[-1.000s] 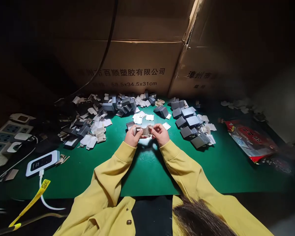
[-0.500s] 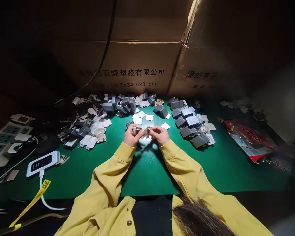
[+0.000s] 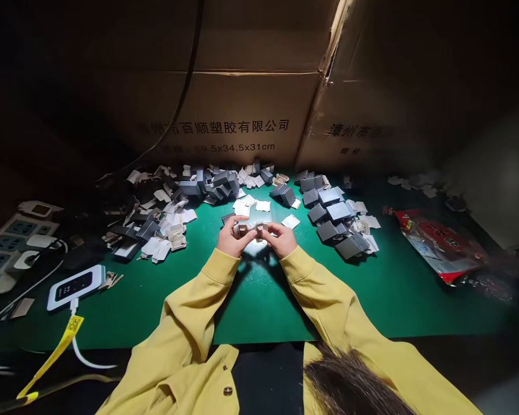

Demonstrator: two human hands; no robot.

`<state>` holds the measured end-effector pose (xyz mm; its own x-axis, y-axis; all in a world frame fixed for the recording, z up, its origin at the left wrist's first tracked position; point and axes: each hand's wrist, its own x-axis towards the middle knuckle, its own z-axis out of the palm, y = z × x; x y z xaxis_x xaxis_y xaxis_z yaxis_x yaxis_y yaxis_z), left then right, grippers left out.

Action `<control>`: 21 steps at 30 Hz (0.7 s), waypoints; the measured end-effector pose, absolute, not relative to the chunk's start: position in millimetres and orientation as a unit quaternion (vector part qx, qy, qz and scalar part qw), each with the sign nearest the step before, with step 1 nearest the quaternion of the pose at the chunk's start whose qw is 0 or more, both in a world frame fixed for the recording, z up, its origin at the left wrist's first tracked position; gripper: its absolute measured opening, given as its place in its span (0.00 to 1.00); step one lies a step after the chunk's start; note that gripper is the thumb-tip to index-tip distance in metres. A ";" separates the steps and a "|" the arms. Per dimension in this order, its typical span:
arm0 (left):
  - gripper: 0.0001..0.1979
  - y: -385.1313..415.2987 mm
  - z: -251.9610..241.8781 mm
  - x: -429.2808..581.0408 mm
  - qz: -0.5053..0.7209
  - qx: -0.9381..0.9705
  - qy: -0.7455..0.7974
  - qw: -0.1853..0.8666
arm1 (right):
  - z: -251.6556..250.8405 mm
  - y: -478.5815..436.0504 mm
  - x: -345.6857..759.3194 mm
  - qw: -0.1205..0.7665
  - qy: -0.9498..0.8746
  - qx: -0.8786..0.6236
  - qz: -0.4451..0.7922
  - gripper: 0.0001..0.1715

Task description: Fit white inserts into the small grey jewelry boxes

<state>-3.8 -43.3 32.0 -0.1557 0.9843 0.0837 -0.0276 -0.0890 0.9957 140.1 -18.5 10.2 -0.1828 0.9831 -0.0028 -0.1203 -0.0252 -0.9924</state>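
Note:
My left hand point(image 3: 230, 238) and my right hand point(image 3: 284, 238) meet above the green mat point(image 3: 259, 300), both pinched on one small pale cardboard piece point(image 3: 251, 230) held between them. Its exact shape is hard to make out. Yellow sleeves cover both arms. A heap of small grey boxes point(image 3: 335, 222) lies just right of my right hand. Flat white and grey blanks point(image 3: 162, 230) are scattered left of my left hand, and more boxes point(image 3: 216, 184) lie piled beyond.
Big cardboard cartons point(image 3: 242, 115) wall off the back. A power strip point(image 3: 8, 242) and a small white device point(image 3: 74, 285) with a cable and yellow tag sit at left. A red plastic packet point(image 3: 441, 245) lies at right.
My hands have drawn closer together and the fingers have folded tighter around the small piece. The rest of the scene is unchanged.

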 end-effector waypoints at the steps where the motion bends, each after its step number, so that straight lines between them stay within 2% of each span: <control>1: 0.23 -43.1 31.2 -4.3 0.564 0.476 0.510 0.441 | 10.7 -18.6 140.2 0.483 -0.506 -0.432 0.569 0.19; 8: 0.19 -38.7 21.4 -10.2 0.567 0.478 0.520 0.424 | 12.1 -16.7 142.5 0.519 -0.486 -0.460 0.531 0.16; 15: 0.19 -39.5 16.4 -8.8 0.559 0.492 0.536 0.397 | 11.8 -18.4 139.7 0.541 -0.463 -0.470 0.522 0.18; 21: 0.22 -43.6 17.5 -7.1 0.539 0.527 0.531 0.388 | 9.9 -20.4 138.5 0.553 -0.494 -0.481 0.468 0.17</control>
